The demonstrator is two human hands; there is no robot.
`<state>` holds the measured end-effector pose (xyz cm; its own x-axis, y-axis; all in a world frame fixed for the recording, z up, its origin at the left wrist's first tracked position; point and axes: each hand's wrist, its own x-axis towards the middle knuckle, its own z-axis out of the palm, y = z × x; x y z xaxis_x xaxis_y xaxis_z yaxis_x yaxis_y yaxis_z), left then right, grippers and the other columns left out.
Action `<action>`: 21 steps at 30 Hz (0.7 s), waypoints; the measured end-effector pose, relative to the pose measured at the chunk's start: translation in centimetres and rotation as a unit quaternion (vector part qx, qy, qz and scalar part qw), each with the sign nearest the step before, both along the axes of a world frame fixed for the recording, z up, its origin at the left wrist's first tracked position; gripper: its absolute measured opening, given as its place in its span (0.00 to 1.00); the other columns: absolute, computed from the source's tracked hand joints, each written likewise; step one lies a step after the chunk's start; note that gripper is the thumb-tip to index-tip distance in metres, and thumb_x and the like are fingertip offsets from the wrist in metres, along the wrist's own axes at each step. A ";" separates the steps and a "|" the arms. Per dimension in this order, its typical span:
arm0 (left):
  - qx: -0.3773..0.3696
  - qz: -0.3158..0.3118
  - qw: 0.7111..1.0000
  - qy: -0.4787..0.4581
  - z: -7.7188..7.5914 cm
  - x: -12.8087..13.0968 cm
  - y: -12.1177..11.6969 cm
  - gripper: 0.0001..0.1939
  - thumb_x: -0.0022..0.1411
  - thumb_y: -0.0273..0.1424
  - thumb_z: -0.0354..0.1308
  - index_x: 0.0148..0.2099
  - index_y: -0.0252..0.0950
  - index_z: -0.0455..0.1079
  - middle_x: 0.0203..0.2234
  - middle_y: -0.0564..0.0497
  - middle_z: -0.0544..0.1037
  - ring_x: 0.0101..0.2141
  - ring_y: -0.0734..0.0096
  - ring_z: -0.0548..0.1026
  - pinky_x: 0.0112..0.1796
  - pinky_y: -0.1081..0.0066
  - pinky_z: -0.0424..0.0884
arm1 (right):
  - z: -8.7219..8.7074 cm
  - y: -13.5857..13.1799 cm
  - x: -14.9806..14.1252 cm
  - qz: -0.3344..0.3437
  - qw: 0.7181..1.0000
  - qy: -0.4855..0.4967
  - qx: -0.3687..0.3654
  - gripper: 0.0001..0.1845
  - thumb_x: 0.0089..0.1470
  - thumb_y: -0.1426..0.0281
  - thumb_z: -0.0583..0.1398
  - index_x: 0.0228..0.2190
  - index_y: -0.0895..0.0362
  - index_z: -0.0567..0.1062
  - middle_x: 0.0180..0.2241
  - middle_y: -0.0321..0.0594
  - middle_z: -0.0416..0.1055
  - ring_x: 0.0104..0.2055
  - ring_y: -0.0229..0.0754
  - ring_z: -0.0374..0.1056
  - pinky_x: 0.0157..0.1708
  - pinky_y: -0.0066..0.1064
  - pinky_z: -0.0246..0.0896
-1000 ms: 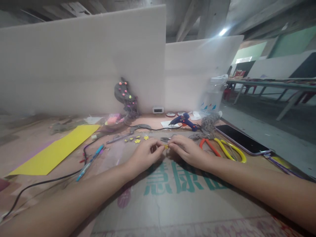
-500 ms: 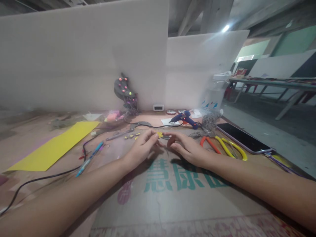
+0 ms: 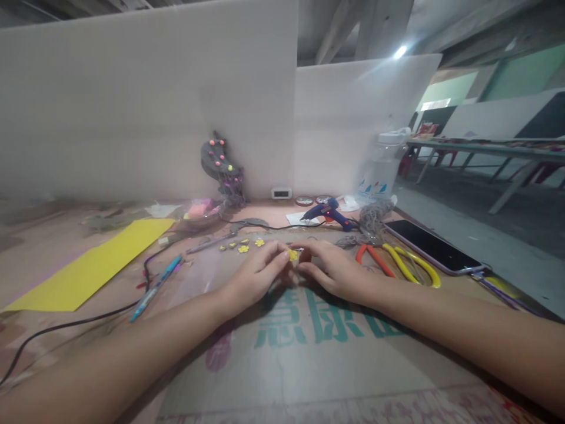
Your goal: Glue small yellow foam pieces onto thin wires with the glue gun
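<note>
- Between the fingertips of your left hand (image 3: 259, 270), a small yellow flower (image 3: 292, 254) is pinched.
- Just right of it, the fingers of your right hand (image 3: 334, 271) curve with a gap between thumb and forefinger; whether they touch the flower, you cannot tell.
- Beyond your left fingers lie loose yellow flowers (image 3: 243, 249); farther left are a blue pen (image 3: 156, 287) and a yellow sheet (image 3: 97, 265).
- Beyond your right fingers rests a blue glue gun (image 3: 327, 212); to their right are orange handles (image 3: 375, 261).
</note>
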<state>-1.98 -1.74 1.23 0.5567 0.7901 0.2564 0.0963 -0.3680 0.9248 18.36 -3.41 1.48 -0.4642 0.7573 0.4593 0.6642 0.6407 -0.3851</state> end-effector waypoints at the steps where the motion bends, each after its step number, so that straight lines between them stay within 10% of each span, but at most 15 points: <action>1: 0.015 0.027 0.999 0.010 0.0 0.0 0.1 0.15 0.66 0.42 0.49 0.34 0.36 0.61 0.24 0.54 0.70 0.27 0.73 0.70 0.30 0.72 0.67 | 0.0 0.0 0.0 -0.004 1.000 0.005 0.003 0.18 0.60 0.67 0.55 0.52 0.56 0.68 0.37 0.44 0.76 0.41 0.47 0.70 0.43 0.42 0.63; 14: 0.010 0.162 0.986 0.048 0.3 -0.4 1.8 0.15 0.64 0.42 0.50 0.31 0.37 0.60 0.21 0.57 0.60 0.21 0.76 0.61 0.20 0.76 0.59 | 1.4 0.4 0.9 -0.087 0.982 0.162 0.038 0.13 0.61 0.64 0.53 0.26 0.55 0.67 0.25 0.34 0.67 0.30 0.38 0.64 0.31 0.28 0.58; 21: 0.029 0.161 0.986 0.041 0.1 -0.5 2.0 0.15 0.65 0.41 0.48 0.30 0.37 0.59 0.20 0.57 0.61 0.21 0.76 0.61 0.22 0.74 0.59 | 3.6 1.6 2.3 -0.106 0.973 0.203 0.005 0.13 0.62 0.63 0.52 0.33 0.57 0.72 0.26 0.36 0.68 0.31 0.38 0.64 0.32 0.29 0.58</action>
<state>-2.50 0.26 1.36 0.3010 0.9143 0.2710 0.2908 -0.3587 0.8870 20.68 -1.86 5.11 -0.0763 0.8112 0.5798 0.5760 0.5105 -0.6384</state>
